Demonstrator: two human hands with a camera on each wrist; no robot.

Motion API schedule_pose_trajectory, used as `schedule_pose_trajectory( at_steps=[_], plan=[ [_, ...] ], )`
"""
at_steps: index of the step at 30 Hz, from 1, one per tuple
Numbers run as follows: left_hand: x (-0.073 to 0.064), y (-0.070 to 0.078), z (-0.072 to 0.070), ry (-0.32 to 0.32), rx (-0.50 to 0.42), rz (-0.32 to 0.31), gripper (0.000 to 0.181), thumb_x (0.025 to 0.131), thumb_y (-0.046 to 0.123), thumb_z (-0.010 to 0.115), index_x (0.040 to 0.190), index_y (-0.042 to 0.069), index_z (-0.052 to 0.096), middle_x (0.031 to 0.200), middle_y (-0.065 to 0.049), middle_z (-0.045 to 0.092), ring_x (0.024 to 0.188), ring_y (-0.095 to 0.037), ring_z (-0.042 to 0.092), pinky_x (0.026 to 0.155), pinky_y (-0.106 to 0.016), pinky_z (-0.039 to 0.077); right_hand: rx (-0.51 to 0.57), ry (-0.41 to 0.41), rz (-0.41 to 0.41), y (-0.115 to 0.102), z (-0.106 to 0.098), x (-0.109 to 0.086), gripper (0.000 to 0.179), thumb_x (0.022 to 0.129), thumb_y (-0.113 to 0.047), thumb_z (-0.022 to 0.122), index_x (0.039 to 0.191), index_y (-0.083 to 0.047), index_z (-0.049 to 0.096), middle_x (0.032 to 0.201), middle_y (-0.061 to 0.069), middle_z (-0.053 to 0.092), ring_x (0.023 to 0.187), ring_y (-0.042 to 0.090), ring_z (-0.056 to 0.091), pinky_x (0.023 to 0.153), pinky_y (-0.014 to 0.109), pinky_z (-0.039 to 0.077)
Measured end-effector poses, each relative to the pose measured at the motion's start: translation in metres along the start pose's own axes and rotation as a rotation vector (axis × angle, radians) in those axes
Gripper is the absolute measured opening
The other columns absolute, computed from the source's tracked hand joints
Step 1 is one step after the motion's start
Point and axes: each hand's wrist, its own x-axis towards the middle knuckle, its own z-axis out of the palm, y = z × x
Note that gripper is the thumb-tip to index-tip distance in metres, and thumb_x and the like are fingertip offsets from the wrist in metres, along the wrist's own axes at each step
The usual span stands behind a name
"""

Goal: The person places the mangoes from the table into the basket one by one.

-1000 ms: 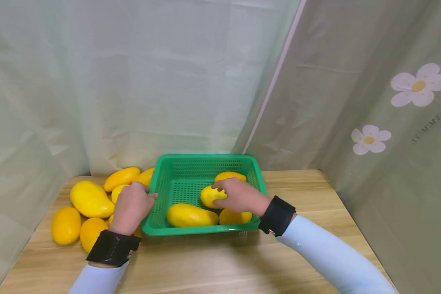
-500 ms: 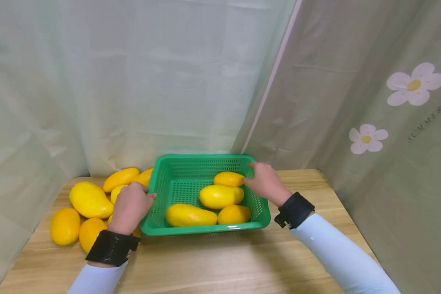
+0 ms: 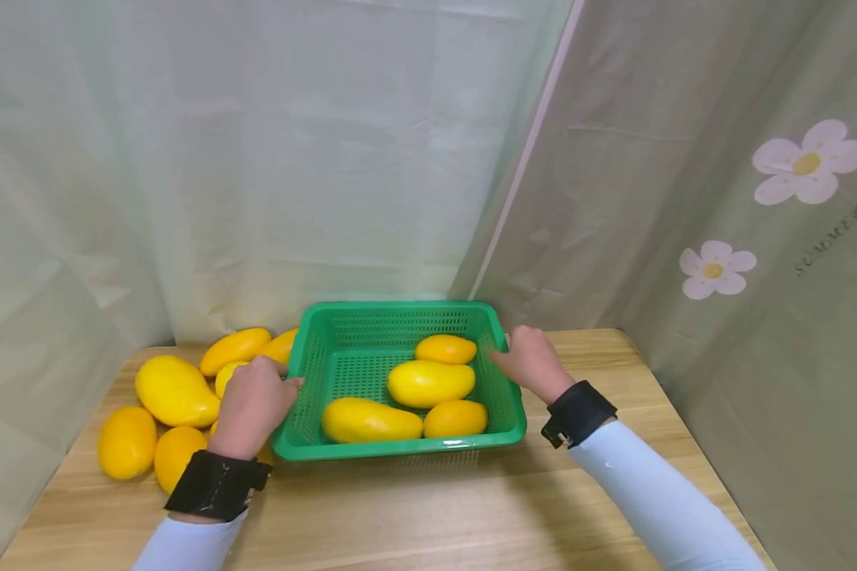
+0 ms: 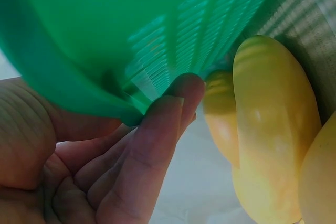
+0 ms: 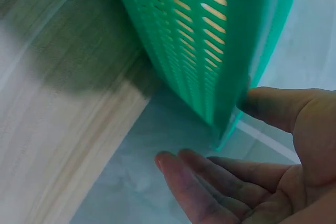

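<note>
A green plastic basket (image 3: 400, 451) with slotted walls stands on the table in the head view. Inside it lie several yellow mangoes, among them a long one (image 3: 432, 384) near the middle. My left hand (image 3: 257, 406) grips the basket's left rim; the left wrist view shows thumb and fingers on either side of the rim (image 4: 68, 95). At the right rim is my right hand (image 3: 534, 365). In the right wrist view its thumb (image 5: 273, 106) is right at the rim, while the other fingers are loosely bent, apart from the slotted wall (image 5: 184, 51).
More mangoes (image 3: 174, 390) crowd the wooden table (image 3: 400, 523) left of the basket, some partly behind my left hand. A pale curtain (image 3: 343, 159) hangs close behind the basket. To the right, a flowered curtain (image 3: 771, 341) runs along the table.
My right hand has let go of a mango in the basket and moved right to the basket's right rim, then slightly lower. The left hand has stayed at the left rim.
</note>
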Motion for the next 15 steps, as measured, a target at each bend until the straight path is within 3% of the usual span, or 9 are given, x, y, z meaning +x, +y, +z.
schedule_pose_trajectory(
  at_steps=[15],
  plan=[
    [-0.0024,-0.0016,0.0009,-0.004,0.002,-0.015,0.028,0.088,0.025,0.063,0.095,-0.002,0.066,0.061,-0.005,0.049,0.056,-0.021,0.049,0.049,-0.032,0.039,-0.072,0.002,0.037,0.0031,0.0079,0.0049,0.035,0.083,-0.027,0.064,0.057,-0.009,0.049,0.051,-0.001,0.039,0.044,0.016,0.048,0.043,0.026,0.04]
  ],
)
